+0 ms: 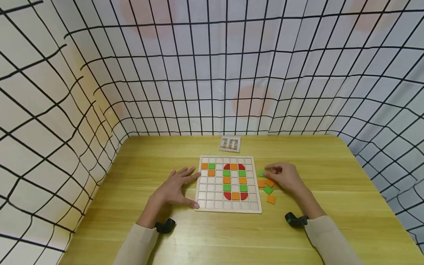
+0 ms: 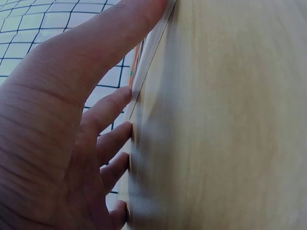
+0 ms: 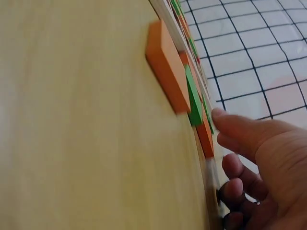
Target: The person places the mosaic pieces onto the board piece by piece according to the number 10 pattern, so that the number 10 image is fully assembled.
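Observation:
A square wooden grid board lies on the table, bearing a ring of red, orange and green tiles, with two orange tiles and a green tile at its upper left. My left hand is spread at the board's left side, thumb and index fingertips at its edge. To the right of the board, my right hand hovers over loose tiles, its thumb tip beside a green tile. Under and near it lie several others, including an orange tile and a green tile. The right wrist view shows the fingers loosely bent.
A small printed pattern card lies behind the board. The yellow wooden table ends at a white wall covering with black grid netting at the back and sides. A black camera sits on each wrist.

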Action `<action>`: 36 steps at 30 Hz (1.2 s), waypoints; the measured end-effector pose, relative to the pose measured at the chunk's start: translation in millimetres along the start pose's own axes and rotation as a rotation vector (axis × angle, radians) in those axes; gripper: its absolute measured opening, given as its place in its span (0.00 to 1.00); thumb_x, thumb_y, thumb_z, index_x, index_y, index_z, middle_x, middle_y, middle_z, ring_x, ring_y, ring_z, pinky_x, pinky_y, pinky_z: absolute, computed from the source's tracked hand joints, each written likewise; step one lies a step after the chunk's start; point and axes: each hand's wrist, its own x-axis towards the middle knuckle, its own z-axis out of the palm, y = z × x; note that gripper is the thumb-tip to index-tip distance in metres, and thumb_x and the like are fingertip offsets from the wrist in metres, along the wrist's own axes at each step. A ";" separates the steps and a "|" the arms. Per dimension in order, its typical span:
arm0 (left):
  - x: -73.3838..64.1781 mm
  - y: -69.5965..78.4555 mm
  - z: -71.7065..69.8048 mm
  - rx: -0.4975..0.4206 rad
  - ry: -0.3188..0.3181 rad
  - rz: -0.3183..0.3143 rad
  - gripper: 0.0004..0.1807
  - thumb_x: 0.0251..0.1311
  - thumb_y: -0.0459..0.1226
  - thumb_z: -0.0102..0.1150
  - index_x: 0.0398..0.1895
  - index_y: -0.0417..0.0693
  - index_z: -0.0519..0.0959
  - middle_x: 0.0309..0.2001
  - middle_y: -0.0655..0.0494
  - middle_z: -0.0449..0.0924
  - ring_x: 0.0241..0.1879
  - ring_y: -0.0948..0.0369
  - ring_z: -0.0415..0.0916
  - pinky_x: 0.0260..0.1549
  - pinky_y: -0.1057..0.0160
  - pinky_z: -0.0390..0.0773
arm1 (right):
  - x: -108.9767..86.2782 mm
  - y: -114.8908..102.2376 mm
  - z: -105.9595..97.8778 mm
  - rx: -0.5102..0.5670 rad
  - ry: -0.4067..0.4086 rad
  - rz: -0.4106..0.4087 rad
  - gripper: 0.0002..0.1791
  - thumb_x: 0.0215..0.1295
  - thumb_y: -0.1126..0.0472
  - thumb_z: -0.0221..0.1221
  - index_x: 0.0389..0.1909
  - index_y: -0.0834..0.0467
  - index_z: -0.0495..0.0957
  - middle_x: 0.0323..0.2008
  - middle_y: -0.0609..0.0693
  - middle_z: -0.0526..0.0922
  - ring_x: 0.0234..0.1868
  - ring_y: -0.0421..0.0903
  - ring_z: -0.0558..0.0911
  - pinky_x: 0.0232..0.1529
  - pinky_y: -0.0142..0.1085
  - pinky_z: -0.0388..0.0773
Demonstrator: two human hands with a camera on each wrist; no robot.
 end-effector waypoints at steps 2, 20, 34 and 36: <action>-0.2 -0.1 0.8 -0.002 0.004 0.001 0.64 0.36 0.73 0.75 0.80 0.66 0.62 0.83 0.52 0.52 0.83 0.44 0.45 0.76 0.29 0.42 | 0.9 2.4 -2.3 0.020 -0.013 -0.009 0.22 0.65 0.49 0.71 0.52 0.60 0.87 0.32 0.51 0.81 0.28 0.45 0.73 0.28 0.32 0.71; -1.8 2.7 -1.5 -0.008 0.004 -0.001 0.64 0.36 0.72 0.75 0.80 0.65 0.62 0.83 0.52 0.52 0.83 0.44 0.44 0.77 0.29 0.41 | 7.7 11.4 -1.0 -0.066 -0.068 -0.045 0.29 0.55 0.42 0.75 0.55 0.52 0.88 0.40 0.49 0.84 0.41 0.47 0.76 0.42 0.39 0.74; -1.8 2.4 -0.6 -0.002 0.007 -0.009 0.64 0.35 0.73 0.75 0.80 0.66 0.62 0.83 0.53 0.52 0.83 0.45 0.44 0.76 0.29 0.42 | 10.9 10.2 0.9 -0.016 -0.052 -0.020 0.23 0.59 0.44 0.74 0.48 0.54 0.89 0.36 0.48 0.83 0.36 0.47 0.75 0.35 0.35 0.73; -1.9 2.5 -1.0 -0.001 0.009 -0.007 0.64 0.35 0.73 0.75 0.80 0.66 0.62 0.83 0.53 0.52 0.83 0.44 0.45 0.76 0.28 0.42 | 11.2 9.0 0.9 0.005 -0.052 -0.004 0.24 0.59 0.43 0.74 0.49 0.55 0.88 0.37 0.49 0.83 0.34 0.47 0.74 0.33 0.34 0.73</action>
